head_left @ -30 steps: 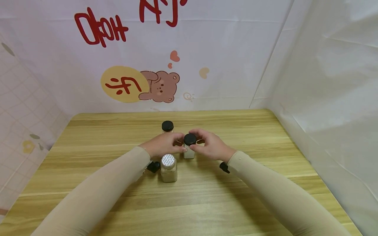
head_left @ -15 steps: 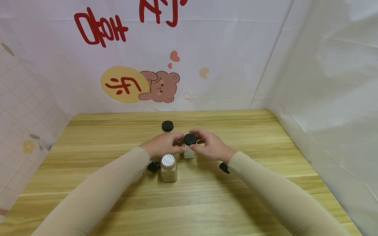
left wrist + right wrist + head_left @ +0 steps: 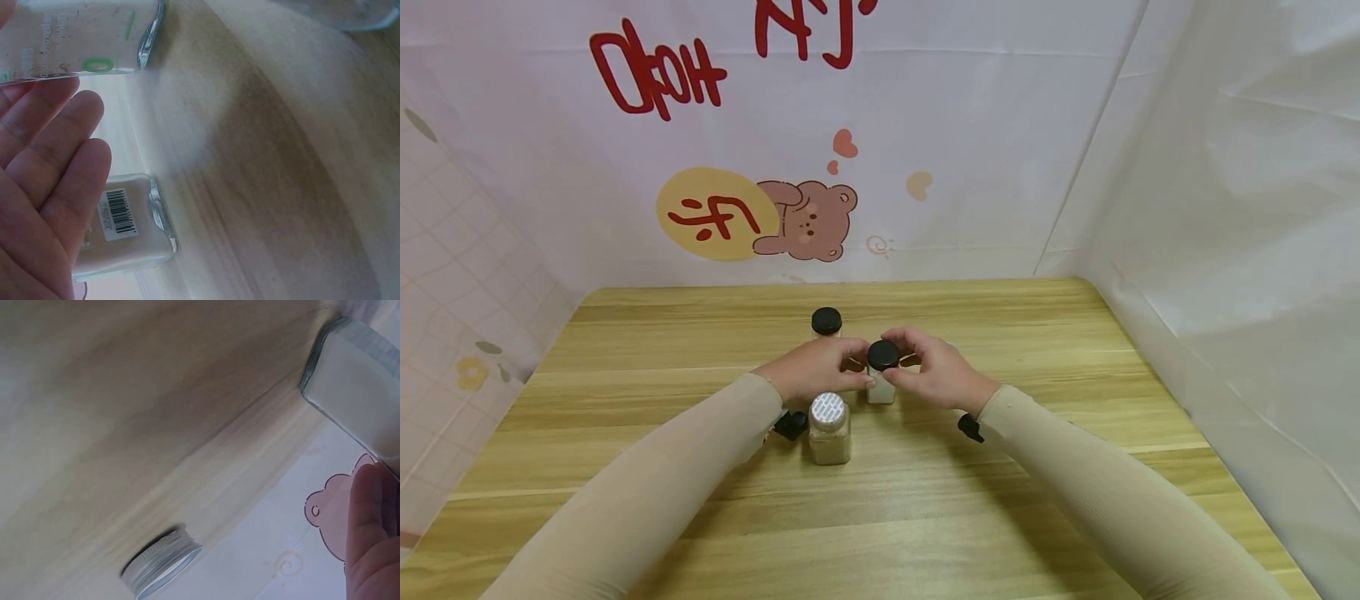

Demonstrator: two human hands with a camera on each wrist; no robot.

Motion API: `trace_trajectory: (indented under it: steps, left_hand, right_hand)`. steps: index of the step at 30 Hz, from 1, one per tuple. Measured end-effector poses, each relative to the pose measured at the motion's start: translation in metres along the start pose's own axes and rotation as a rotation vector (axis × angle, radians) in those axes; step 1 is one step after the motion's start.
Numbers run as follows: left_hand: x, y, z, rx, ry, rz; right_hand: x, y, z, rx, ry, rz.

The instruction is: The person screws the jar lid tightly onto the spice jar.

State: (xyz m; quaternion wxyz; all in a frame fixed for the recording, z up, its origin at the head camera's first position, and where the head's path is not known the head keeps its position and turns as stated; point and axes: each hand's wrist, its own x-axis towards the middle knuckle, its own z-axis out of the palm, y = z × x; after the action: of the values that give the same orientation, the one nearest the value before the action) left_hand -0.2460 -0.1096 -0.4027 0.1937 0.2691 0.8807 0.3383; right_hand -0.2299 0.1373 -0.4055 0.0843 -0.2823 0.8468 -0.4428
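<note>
Held jar: square glass spice jar of pale powder, green print on one side, upright on the wooden table, between both hands; the landmark for what follows.
Black cap: seated on the neck of the held jar; whether it is tight, I cannot tell.
Left hand: at the left of the held jar, thumb and fingers gripping it.
Right hand: at the right of the held jar, thumb and fingers pinching it near the cap.
Rear jar: behind and left of the held jar, black-capped, partly hidden.
Front jar: nearer the person and left of the held jar, with a pale patterned top, no black cap.
Silver cap: loose, right of the held jar.
Progress: seemingly midway; two jars capped in black, the front jar and loose silver cap apparently left over.
</note>
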Motion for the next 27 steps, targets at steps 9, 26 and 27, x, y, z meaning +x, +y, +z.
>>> trace_trajectory:
  steps: [9, 26, 27]
  left_hand:
    - [0.0014, -0.0012, 0.0007, -0.001, -0.001, 0.006]
    - [0.0019, -0.0006, -0.0005, 0.007, -0.002, 0.004]
    - [0.0019, -0.0004, -0.0006, 0.007, -0.003, 0.003]
  right_hand:
    - [-0.0004, -0.001, 0.0005, 0.017, -0.007, 0.015]
    - [-0.001, -0.0023, 0.0001, 0.016, 0.004, 0.013]
    - [-0.001, -0.0023, 0.0001, 0.017, 0.005, 0.013]
